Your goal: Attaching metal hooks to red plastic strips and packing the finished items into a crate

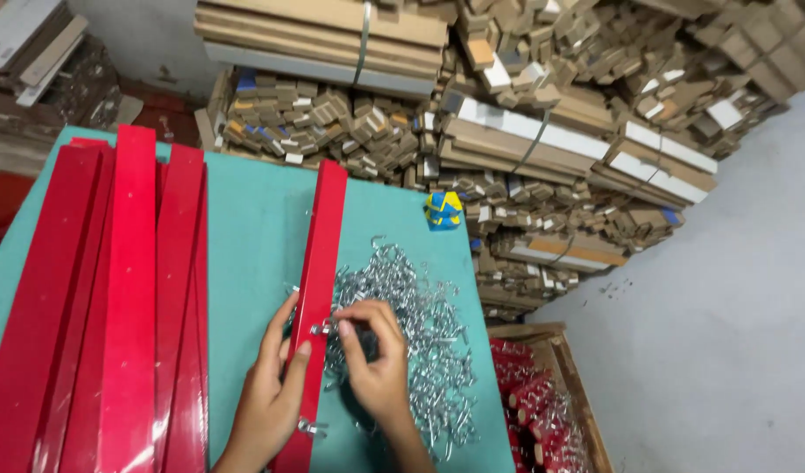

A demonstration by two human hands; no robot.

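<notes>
Teal bench point(244, 219) has a stack of red strips point(113, 307) along its left edge. One red metal strip point(319, 289) runs near-to-far up the middle, left hand point(275, 385) wrapped on its near end. Right hand point(372, 355), just right of it, pinches a small silver hook point(325, 328) against the strip, pile of hooks point(411, 324) beyond.

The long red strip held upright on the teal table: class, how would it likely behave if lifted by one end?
The red strip looks thin, glossy and rigid, so probably stiff but slippery. Being long and narrow, it would likely swing or tip. The left hand steadies it now.
</notes>
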